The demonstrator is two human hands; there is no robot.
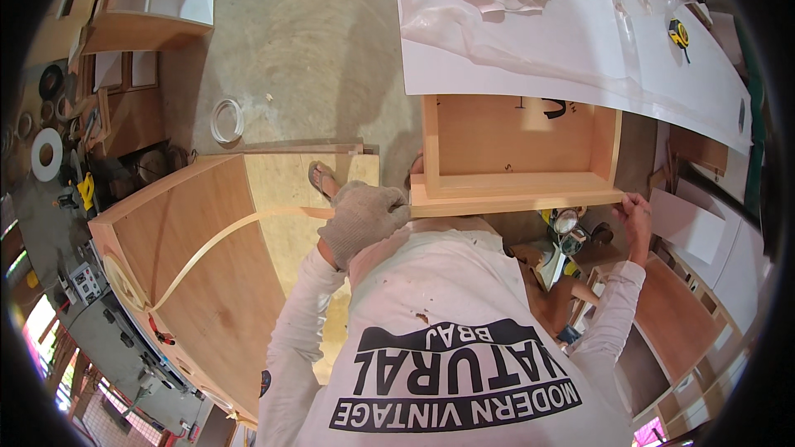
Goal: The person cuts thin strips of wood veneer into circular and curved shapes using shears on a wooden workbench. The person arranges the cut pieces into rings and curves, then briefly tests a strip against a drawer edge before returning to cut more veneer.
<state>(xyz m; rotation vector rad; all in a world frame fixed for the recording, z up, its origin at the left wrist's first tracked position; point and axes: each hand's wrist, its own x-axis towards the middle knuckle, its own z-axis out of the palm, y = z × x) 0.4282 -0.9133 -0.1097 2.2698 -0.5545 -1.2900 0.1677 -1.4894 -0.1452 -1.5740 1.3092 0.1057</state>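
Observation:
A wooden drawer stands at my waist, its front panel running crosswise close to my shirt. My left hand, in a grey-beige knit glove, is closed at the panel's left end around a thin wood-coloured edging strip. The strip curves away leftward to a coil by a wooden cabinet. At the panel's right end, my bare right hand pinches the corner with thumb and fingers; whether the strip's end is between them cannot be made out.
A white-topped table with crumpled plastic film and a yellow tape measure lies beyond the drawer. A white coil rests on the floor. Red-handled pliers lie by the cabinet's left side. Boards and panels lean at right.

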